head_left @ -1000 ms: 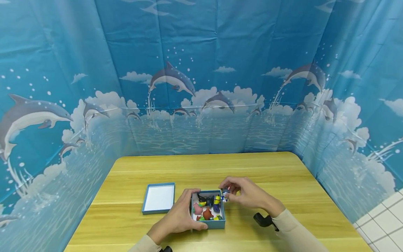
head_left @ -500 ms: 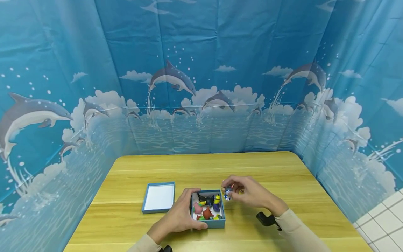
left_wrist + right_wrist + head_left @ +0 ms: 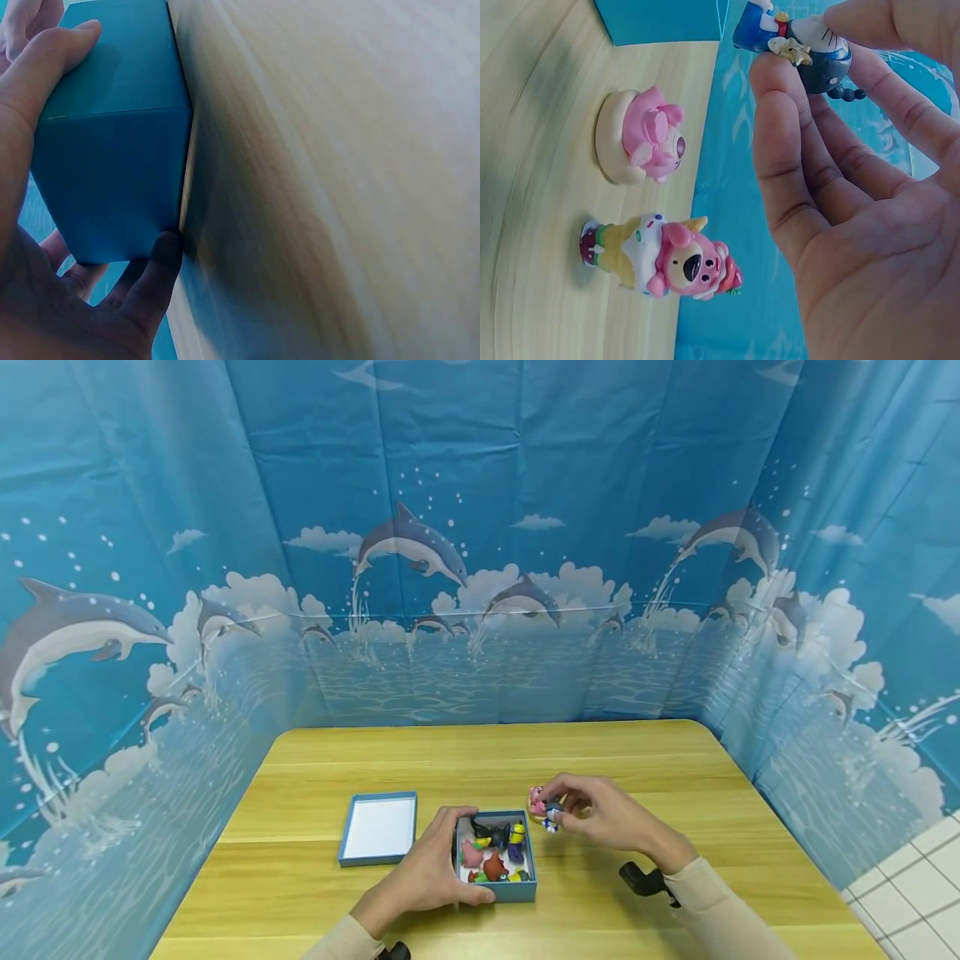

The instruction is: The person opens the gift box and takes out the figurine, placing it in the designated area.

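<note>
My left hand (image 3: 423, 872) grips the blue open-topped box (image 3: 514, 892), thumb on the near side and fingers round the far end. Inside lie toy figures: a black one (image 3: 492, 837), a yellow-and-purple one (image 3: 517, 843), a pink one (image 3: 471, 856) and a reddish-brown one (image 3: 495, 867). Right of the box, my right hand (image 3: 611, 817) pinches a small blue-and-white cat figurine (image 3: 826, 66) between thumb and fingers, above the table. In the right wrist view, a pink bear figurine in a cream ring (image 3: 649, 136) and a pink bear in an ice-cream costume (image 3: 682, 259) stand on the table.
The box's lid (image 3: 381, 829) lies to the left, its white inside facing up. All this is on a yellow wood-grain table (image 3: 315, 893). A dolphin-printed blue curtain (image 3: 480, 677) hangs behind the table and at both sides.
My right hand has moved a little to the right, away from the box, with the cat figurine. A pink bear figurine has come into sight beside its fingers. My left hand has stayed still.
</note>
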Action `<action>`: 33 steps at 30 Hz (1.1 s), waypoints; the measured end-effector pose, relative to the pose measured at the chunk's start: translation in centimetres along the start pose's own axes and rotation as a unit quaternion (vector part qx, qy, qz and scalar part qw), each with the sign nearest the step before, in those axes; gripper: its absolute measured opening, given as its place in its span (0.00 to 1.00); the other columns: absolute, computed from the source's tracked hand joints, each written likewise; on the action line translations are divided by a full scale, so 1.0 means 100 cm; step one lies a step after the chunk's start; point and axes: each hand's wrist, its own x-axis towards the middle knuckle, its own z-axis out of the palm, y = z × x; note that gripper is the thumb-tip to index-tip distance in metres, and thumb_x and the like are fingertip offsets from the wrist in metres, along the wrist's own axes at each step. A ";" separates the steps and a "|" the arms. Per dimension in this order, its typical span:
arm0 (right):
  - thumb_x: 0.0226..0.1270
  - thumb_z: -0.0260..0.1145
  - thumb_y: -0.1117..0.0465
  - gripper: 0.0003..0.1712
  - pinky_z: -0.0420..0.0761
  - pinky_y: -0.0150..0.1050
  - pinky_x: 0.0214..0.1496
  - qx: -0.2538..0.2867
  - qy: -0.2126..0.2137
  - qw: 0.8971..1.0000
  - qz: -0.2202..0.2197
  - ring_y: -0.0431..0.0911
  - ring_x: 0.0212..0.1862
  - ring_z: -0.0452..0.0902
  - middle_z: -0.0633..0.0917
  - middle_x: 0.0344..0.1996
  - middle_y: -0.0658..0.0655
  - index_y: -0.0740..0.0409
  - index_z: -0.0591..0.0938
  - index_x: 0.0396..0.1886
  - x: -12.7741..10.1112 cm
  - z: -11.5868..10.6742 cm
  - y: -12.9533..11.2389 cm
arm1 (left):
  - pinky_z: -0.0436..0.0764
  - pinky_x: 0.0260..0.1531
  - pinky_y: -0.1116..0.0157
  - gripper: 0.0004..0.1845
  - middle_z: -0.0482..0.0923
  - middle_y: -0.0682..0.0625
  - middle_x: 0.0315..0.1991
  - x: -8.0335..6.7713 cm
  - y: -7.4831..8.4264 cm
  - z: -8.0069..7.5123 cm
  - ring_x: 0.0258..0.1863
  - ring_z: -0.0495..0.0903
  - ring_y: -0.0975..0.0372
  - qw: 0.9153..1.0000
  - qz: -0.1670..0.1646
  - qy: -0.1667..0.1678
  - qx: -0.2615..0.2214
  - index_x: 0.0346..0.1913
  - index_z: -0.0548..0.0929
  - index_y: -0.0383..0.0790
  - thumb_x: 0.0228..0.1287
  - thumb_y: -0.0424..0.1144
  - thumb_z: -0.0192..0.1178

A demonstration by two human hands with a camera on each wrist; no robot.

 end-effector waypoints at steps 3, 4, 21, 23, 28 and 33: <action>0.84 0.73 0.65 0.16 0.91 0.37 0.51 -0.002 0.003 1.000 -0.002 0.40 0.48 0.90 0.93 0.58 0.61 0.44 0.90 0.63 -0.001 -0.001 0.001 | 0.85 0.73 0.34 0.69 0.72 0.46 0.82 0.000 0.000 0.000 0.76 0.80 0.48 1.000 0.001 -0.001 -0.001 0.91 0.63 0.52 0.51 0.71 0.89; 0.84 0.73 0.65 0.16 0.91 0.37 0.50 -0.003 0.004 1.000 -0.002 0.39 0.48 0.90 0.94 0.58 0.61 0.44 0.90 0.63 -0.002 -0.002 0.002 | 0.85 0.73 0.34 0.69 0.72 0.46 0.83 0.000 0.000 0.000 0.76 0.80 0.47 1.000 0.001 -0.001 -0.001 0.91 0.63 0.52 0.52 0.71 0.89; 0.85 0.74 0.65 0.16 0.92 0.38 0.52 0.002 0.013 1.000 0.002 0.41 0.46 0.90 0.94 0.55 0.58 0.48 0.90 0.65 -0.010 -0.009 0.007 | 0.85 0.73 0.35 0.69 0.72 0.46 0.83 0.001 0.000 0.001 0.77 0.80 0.47 1.000 -0.001 -0.001 0.007 0.91 0.63 0.53 0.51 0.71 0.90; 0.85 0.74 0.64 0.15 0.92 0.38 0.53 -0.004 0.016 1.000 0.005 0.40 0.47 0.90 0.94 0.54 0.57 0.47 0.90 0.65 -0.011 -0.011 0.008 | 0.85 0.73 0.35 0.69 0.71 0.46 0.83 0.001 0.000 0.001 0.77 0.80 0.47 1.000 -0.001 0.000 0.006 0.91 0.63 0.53 0.51 0.71 0.90; 0.85 0.73 0.63 0.15 0.91 0.38 0.54 -0.017 0.022 1.000 0.010 0.38 0.46 0.89 0.94 0.51 0.50 0.47 0.90 0.64 -0.014 -0.015 0.009 | 0.85 0.72 0.35 0.69 0.72 0.46 0.83 0.001 0.000 0.000 0.76 0.80 0.48 1.000 -0.002 0.000 0.006 0.91 0.63 0.52 0.51 0.71 0.90; 0.86 0.73 0.63 0.14 0.92 0.38 0.55 -0.018 0.026 0.999 0.009 0.38 0.47 0.90 0.94 0.52 0.53 0.47 0.90 0.64 -0.017 -0.019 0.010 | 0.86 0.72 0.35 0.69 0.71 0.46 0.83 0.001 0.001 0.000 0.76 0.80 0.48 1.000 -0.003 -0.001 0.007 0.91 0.63 0.52 0.51 0.70 0.90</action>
